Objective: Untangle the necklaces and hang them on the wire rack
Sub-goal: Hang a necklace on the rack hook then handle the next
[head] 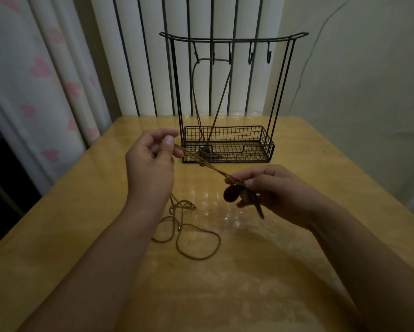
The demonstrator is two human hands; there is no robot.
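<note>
A black wire rack with several hooks and a mesh basket stands at the back of the table. One brown cord necklace hangs from its left hooks, its pendant lying in the basket. My left hand pinches brown cords that stretch taut down to my right hand. The right hand holds the cords' other end with a dark round pendant and a long dark pendant. Loose loops of the cord lie on the table under my left wrist.
The yellow wooden table fills the foreground, glossy with reflections. Behind the rack are vertical dark bars and white curtains; a heart-patterned curtain hangs at the left. A plain wall is at the right.
</note>
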